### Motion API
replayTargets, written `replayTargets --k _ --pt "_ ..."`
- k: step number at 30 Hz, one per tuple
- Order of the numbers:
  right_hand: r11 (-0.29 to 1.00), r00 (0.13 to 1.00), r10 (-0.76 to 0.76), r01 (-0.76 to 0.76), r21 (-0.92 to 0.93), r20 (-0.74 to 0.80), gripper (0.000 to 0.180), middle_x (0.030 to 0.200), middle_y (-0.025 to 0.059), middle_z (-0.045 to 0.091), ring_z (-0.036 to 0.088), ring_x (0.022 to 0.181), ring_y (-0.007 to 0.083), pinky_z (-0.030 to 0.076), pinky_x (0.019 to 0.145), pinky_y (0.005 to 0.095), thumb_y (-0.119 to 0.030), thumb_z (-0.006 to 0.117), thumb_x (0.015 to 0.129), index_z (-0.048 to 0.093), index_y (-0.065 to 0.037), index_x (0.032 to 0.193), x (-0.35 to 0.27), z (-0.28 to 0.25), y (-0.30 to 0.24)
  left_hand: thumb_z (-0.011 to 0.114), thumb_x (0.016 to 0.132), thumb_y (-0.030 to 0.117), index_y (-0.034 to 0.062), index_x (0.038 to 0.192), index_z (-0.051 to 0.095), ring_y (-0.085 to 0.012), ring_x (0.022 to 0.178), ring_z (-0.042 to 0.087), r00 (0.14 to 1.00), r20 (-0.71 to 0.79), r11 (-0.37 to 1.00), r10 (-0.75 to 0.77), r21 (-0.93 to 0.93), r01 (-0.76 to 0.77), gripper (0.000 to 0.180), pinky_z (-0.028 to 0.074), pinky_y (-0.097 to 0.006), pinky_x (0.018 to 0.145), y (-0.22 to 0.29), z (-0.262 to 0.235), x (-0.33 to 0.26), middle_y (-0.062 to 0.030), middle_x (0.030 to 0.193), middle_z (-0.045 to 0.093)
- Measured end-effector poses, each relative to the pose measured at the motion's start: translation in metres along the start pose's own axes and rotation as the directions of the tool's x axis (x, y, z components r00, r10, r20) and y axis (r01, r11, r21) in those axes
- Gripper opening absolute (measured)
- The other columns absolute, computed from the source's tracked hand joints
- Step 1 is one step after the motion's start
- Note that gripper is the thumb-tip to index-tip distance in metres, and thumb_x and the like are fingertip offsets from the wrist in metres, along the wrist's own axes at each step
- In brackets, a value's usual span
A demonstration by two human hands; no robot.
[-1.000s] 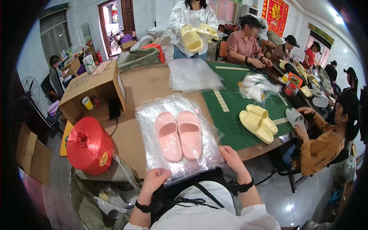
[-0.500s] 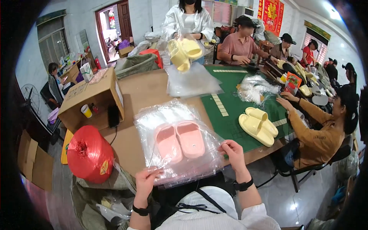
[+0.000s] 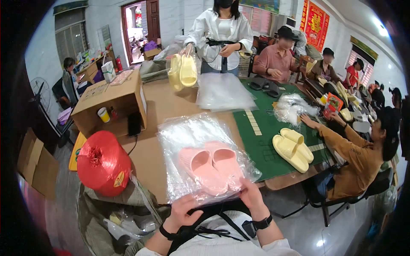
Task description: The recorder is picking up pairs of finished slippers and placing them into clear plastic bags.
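Observation:
A pair of pink slippers [image 3: 210, 164] lies inside a clear plastic bag [image 3: 181, 132] at the table's near edge. My left hand [image 3: 183, 212] rests against the bag's near left corner, with fingers spread and thumb stretched out. At the near right, my right hand [image 3: 252, 196] grips the bag's edge beside the slippers, thumb on top. More clear bags seem to lie flat under this one. Off to the right, a pair of pale yellow slippers [image 3: 292, 150] sits unwrapped on the green mat [image 3: 250, 149].
A red roll of plastic twine [image 3: 103, 164] and an open cardboard box [image 3: 106, 100] stand left. Across the table, a person holds bagged yellow slippers [image 3: 183, 71] near a bag stack [image 3: 226, 91]. A co-worker's arm [image 3: 331, 138] reaches in from the right, near clear plastic pieces [image 3: 294, 108].
The pink slippers have shifted within the bag, their straps now showing. My hands have moved closer together, the left off its pinch. Opposite, the bagged yellow slippers moved left; dark slippers now show.

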State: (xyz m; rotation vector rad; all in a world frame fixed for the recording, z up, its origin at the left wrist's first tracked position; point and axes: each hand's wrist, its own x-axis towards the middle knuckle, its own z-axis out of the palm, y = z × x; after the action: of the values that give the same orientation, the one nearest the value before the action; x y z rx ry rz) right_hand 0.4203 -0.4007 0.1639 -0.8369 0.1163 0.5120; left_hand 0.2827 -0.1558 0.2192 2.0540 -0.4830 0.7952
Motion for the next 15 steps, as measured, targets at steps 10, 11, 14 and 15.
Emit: replayTargets --k 10,11,14,15 --pt "0.978 0.99 -0.137 0.138 -0.158 0.016 0.044 0.123 0.012 0.059 0.063 0.107 0.0212 0.053 0.088 0.0344 0.005 0.059 0.09 0.048 0.002 0.132 -0.03 0.04 0.039 0.062 0.097 0.021 0.0016 0.126 0.054 -0.0127 0.101 0.061 0.481 0.367 -0.023 -0.796 -0.813 0.582 0.036 0.048 -0.026 0.085 -0.025 0.011 -0.033 -0.0007 0.104 0.06" --pt "0.962 0.991 -0.134 0.133 -0.239 0.012 0.054 0.131 0.0115 0.055 0.057 0.117 0.0215 0.048 0.098 0.0351 0.008 0.06 0.088 0.042 0.004 0.139 -0.034 0.041 0.041 0.065 0.096 0.021 0.0005 0.126 0.056 -0.0125 0.099 0.062 0.535 0.278 0.259 -0.798 -0.644 0.72 0.038 0.048 -0.025 0.083 -0.014 0.006 -0.025 -0.0026 0.107 0.064" --pt "0.795 0.903 -0.371 0.43 -0.428 0.219 0.062 0.139 0.0113 0.05 0.051 0.124 0.0198 0.041 0.105 0.0337 0.007 0.061 0.09 0.034 0.004 0.146 -0.043 0.049 0.039 0.067 0.094 0.02 0.0 0.124 0.06 -0.0108 0.098 0.062 0.503 0.284 0.185 -0.816 -0.696 0.693 0.036 0.049 -0.025 0.085 -0.005 0.007 -0.02 -0.0046 0.11 0.067" --pt "0.744 0.878 -0.416 0.478 -0.468 0.235 0.064 0.142 0.012 0.046 0.047 0.128 0.0201 0.038 0.108 0.0337 0.006 0.061 0.091 0.03 0.005 0.148 -0.043 0.046 0.042 0.065 0.095 0.017 -0.0005 0.123 0.061 -0.0111 0.101 0.061 0.519 0.266 0.188 -0.812 -0.724 0.664 0.033 0.049 -0.027 0.088 -0.002 0.008 -0.021 -0.0043 0.113 0.066"
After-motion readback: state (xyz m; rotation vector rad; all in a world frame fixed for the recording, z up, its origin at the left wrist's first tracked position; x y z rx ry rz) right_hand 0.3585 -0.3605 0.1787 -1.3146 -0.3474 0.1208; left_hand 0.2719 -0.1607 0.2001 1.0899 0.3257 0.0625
